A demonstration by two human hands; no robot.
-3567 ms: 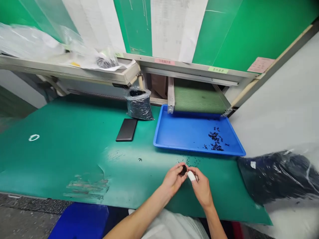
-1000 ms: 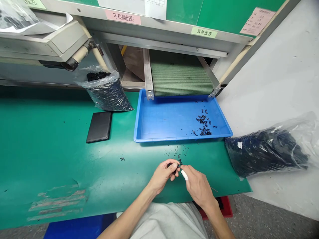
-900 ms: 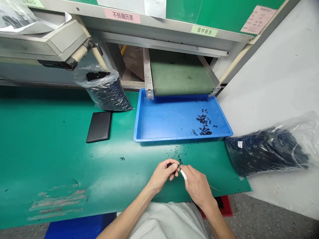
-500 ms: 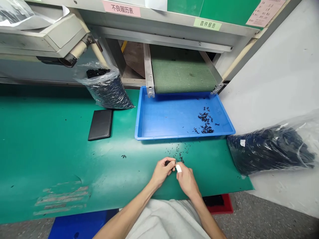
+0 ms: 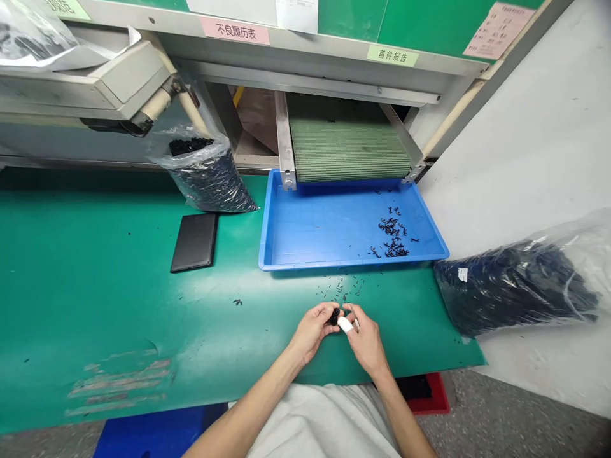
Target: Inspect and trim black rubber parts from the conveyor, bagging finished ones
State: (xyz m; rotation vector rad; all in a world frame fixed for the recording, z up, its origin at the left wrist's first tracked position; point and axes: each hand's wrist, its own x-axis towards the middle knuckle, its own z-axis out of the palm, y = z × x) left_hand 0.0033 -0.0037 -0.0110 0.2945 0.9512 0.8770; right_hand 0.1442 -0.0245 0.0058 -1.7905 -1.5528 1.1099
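My left hand (image 5: 312,331) pinches a small clump of black parts (image 5: 335,316) between thumb and fingertips, just above the green mat (image 5: 95,286). My right hand (image 5: 365,341) is right next to it, with a white wrap (image 5: 345,324) on one finger touching the clump's side. Whether the right fingers grip anything is hidden. Loose black parts (image 5: 340,287) lie scattered on the mat just beyond my hands, and more lie in a heap (image 5: 393,238) inside the blue plastic tray (image 5: 305,248).
A green mesh conveyor belt (image 5: 348,149) ends above the tray's far edge. A plastic bag of black parts (image 5: 205,181) and a flat black case (image 5: 194,243) lie left of the tray. A larger filled bag (image 5: 513,289) rests at the mat's right corner.
My hands have drawn closer together, and the black clump now shows between my fingers. The view has shifted slightly. The tray, bags and case stay in place.
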